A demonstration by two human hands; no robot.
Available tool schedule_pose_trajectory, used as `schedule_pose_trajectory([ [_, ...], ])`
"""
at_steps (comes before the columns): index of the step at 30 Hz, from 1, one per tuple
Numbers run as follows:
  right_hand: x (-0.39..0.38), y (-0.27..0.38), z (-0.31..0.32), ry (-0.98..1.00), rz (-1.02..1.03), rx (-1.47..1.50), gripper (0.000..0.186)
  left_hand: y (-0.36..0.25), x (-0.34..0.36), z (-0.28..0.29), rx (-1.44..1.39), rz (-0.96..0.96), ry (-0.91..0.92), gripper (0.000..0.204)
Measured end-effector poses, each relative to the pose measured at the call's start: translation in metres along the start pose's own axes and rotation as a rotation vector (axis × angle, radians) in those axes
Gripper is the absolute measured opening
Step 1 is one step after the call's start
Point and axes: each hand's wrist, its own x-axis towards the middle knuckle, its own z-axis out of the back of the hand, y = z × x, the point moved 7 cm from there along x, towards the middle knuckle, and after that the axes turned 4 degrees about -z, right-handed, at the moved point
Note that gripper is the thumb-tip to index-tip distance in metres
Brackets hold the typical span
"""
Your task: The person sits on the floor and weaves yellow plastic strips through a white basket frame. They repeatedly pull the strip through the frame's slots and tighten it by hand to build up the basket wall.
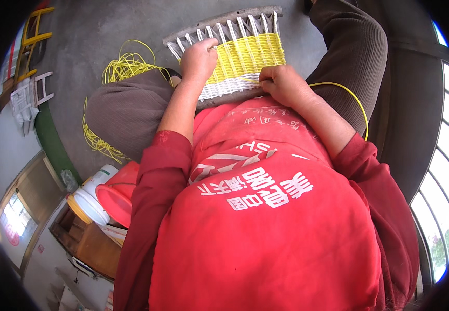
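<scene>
Across my lap rests a woven panel (247, 54), with yellow weaving in its middle and a white woven band at the near side. White strands run from it to a wooden bar (209, 23) at the far edge. My left hand (198, 59) is closed at the panel's left side, where the yellow weave meets the bare white strands; its fingertips are partly hidden. Over the near right corner, my right hand (282, 83) pinches a thin yellow cord (356, 98), which loops off to the right over my thigh. A short length of cord shows left of those fingers.
Tangled yellow cord (126, 67) lies beyond my left knee, and more cord (97, 140) hangs beside it. At left stand a white bucket (93, 194), a red basin (120, 189) and a wooden cabinet (94, 243). Small chair frames (32, 93) are farther off. Barred windows (442, 171) are at right.
</scene>
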Motion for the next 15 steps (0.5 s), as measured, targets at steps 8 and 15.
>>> schedule_pose_trajectory([
  [8, 0.001, 0.001, 0.000, -0.008, 0.014, 0.028, 0.013, -0.017, 0.006, -0.003, 0.178, 0.004, 0.029, 0.027],
  [15, 0.000, 0.001, -0.001, -0.002, 0.037, 0.031, 0.013, 0.003, 0.021, -0.015, 0.077, -0.001, 0.089, 0.022],
])
